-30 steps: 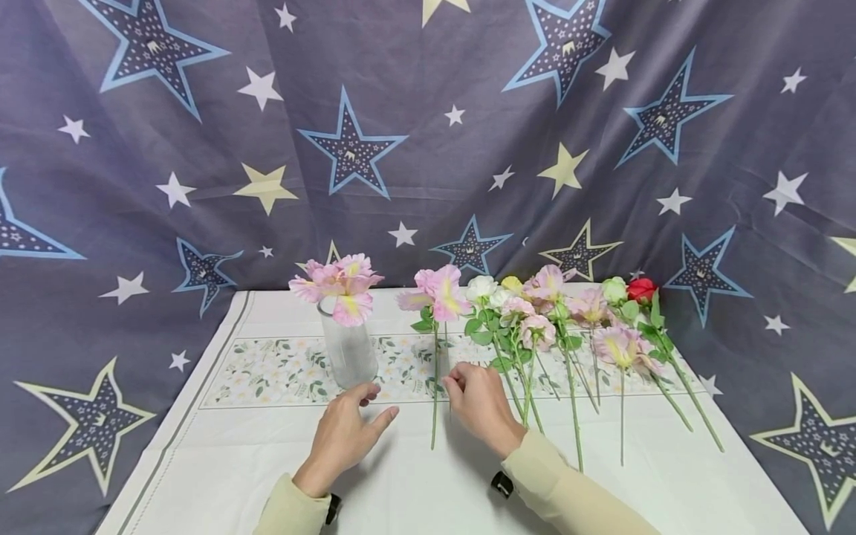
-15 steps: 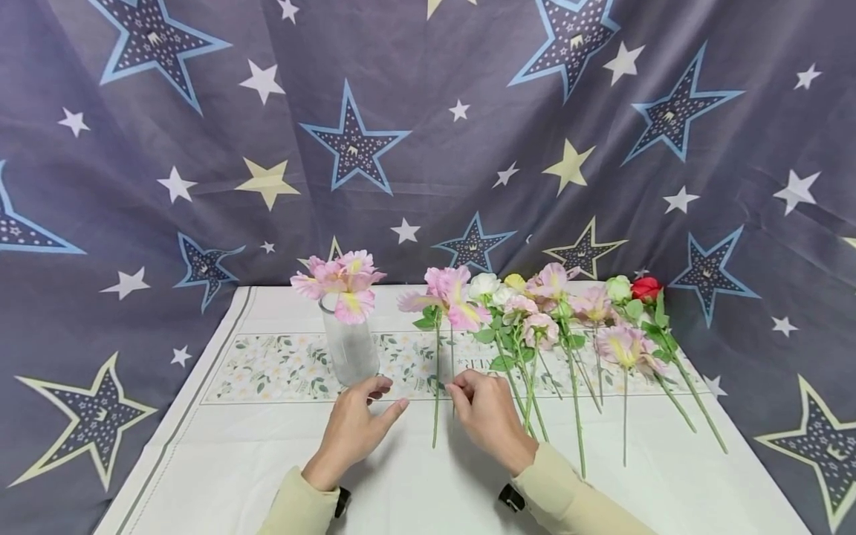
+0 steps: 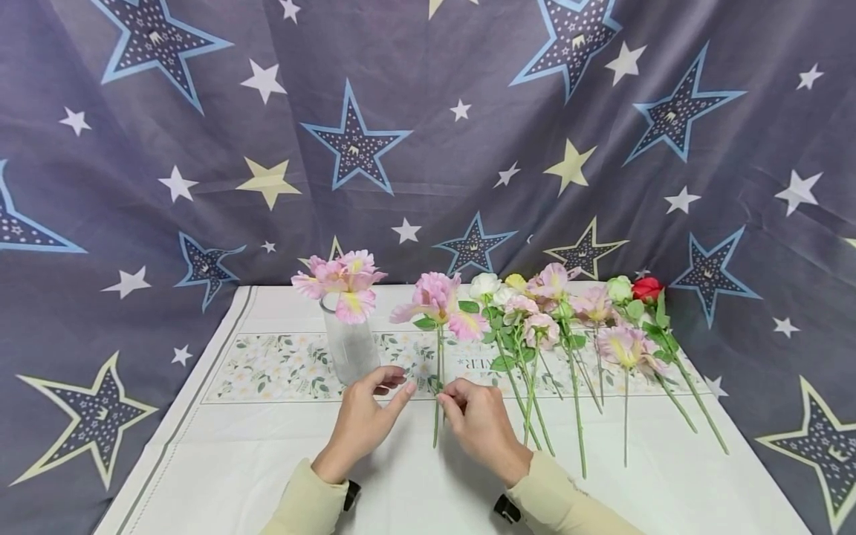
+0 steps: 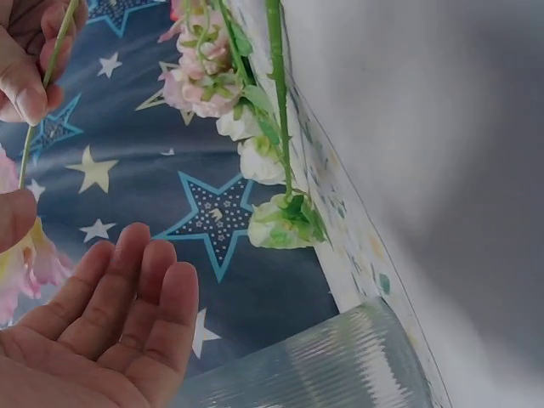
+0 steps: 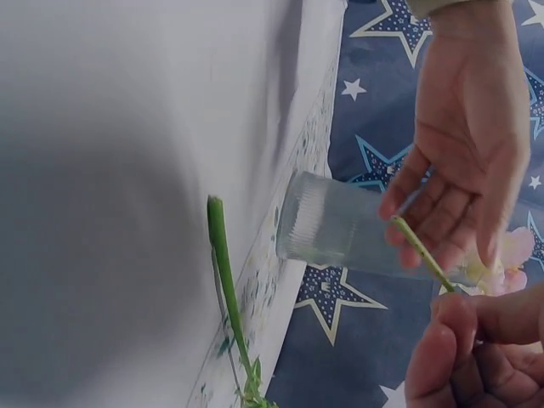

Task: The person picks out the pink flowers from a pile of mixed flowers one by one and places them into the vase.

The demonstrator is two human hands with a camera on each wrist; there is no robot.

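My right hand pinches the thin stem of a pink iris between thumb and fingers, bloom upward. The stem's cut end points toward my left hand in the right wrist view. That left hand holds nothing; its fingers are spread and relaxed, close to the glass vase. Another pink iris stands in the ribbed, clear vase. A pale greenish-white rose lies behind the held iris, its bloom mostly hidden in the head view, its green stem reaching toward me.
Several artificial flowers lie in a row on the right: white roses, pink blooms, more irises and a red rose. A white cloth with a floral band covers the table. A starry curtain hangs behind.
My right hand has shifted slightly left and lower, and the held iris has turned, its bloom now facing more sideways. My left hand has moved right, toward the stem.
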